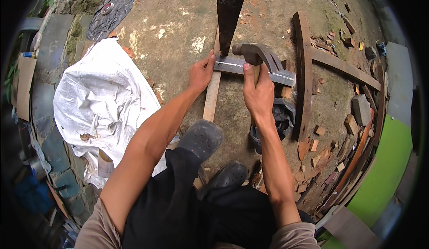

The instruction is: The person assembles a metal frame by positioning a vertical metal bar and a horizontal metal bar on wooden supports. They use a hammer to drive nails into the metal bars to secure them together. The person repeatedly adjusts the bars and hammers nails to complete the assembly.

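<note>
My right hand (259, 90) is closed round the handle of a claw hammer (257, 54), thumb up along it. The hammer's head hangs over a grey bar (231, 66) with a white line along it; I cannot tell if they touch. At the bar's left end my left hand (203, 72) grips it, thumb and fingers closed on it. A dark upright piece (230, 14) comes down from the top edge and meets the bar beside my left fingers. Below the bar, a thin wooden strip (211, 99) runs toward my shoe.
A white sack (107, 88) lies to the left, a black plastic sheet (109, 16) beyond it. On the right stands a timber frame (304, 77) amid scattered wood offcuts (351, 124). A black bag (283, 117) sits beside my right forearm. A green panel (380, 159) edges the far right.
</note>
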`<state>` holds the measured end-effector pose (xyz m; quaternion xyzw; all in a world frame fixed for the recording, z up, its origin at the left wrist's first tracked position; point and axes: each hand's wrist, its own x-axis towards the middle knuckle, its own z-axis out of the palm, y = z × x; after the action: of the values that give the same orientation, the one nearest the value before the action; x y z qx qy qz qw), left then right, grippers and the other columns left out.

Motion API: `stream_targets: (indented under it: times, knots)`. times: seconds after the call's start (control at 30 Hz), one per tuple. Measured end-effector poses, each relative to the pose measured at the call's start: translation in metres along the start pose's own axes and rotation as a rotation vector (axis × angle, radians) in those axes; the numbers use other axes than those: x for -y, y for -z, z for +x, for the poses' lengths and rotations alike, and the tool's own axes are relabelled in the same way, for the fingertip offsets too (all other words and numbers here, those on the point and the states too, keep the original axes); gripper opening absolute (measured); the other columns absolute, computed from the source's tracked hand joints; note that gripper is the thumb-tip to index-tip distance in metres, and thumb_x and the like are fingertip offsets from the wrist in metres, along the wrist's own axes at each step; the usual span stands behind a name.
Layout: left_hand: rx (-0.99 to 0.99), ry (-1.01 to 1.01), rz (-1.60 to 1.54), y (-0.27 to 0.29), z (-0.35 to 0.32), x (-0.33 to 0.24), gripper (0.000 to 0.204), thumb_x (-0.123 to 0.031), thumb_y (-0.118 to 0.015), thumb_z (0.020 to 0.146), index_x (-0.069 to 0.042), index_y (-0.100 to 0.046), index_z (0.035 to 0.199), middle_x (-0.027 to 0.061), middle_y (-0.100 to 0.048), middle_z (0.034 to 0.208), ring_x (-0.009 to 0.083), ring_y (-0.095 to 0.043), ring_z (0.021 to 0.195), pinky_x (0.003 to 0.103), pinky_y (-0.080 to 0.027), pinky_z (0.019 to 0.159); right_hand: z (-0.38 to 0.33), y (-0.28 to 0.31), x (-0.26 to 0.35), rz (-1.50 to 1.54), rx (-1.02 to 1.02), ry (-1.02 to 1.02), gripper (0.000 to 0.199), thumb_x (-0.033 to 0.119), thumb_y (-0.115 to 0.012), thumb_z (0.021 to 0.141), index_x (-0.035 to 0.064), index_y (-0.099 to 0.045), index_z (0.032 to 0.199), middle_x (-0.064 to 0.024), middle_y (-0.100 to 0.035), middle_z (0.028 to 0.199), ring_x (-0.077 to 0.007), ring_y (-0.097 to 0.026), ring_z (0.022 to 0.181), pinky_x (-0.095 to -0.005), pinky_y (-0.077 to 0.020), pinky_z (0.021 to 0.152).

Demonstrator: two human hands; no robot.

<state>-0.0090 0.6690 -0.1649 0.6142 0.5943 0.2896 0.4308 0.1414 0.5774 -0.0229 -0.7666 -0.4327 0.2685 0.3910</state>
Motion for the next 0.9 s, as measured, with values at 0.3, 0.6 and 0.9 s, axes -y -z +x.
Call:
stream_targets:
  times: [0.3,0.6,0.9]
  knots:
    - [0.032,0.017,-0.051,-0.004,0.002,0.006,0.046,-0.049,-0.053,0.100,-0.014,-0.066,0.127,0.0198,-0.070,0.111,0.0253,-0.069,0.105,0.036,-0.052,0.085,0.011,-0.026,-0.029,-0.177,0.303,-0.215,0.059,0.048,-0.049,0.100,-0.0042,-0.051,0.128,-0.0357,-0.065,0.101,-0.0551,-0.059,0.101,-0.0539,-0.0479,0.084]
    - [0.059,0.069,-0.094,-0.008,0.004,-0.005,0.045,-0.046,-0.055,0.100,-0.011,-0.067,0.125,0.0103,-0.066,0.127,0.0220,-0.065,0.114,0.032,-0.049,0.092,-0.006,-0.025,-0.029,0.194,-0.273,0.260,0.038,0.032,-0.054,0.102,-0.0005,-0.053,0.121,-0.0166,-0.066,0.085,-0.0330,-0.063,0.072,-0.0432,-0.0502,0.073]
    - [0.066,0.149,-0.186,-0.003,0.001,0.006,0.045,-0.040,-0.054,0.102,-0.002,-0.064,0.125,0.0114,-0.070,0.121,0.0102,-0.060,0.109,0.028,-0.047,0.094,-0.009,-0.010,0.013,0.001,-0.002,0.092,0.044,0.039,-0.051,0.103,-0.0017,-0.056,0.120,-0.0192,-0.066,0.084,-0.0331,-0.065,0.077,-0.0414,-0.0491,0.070]
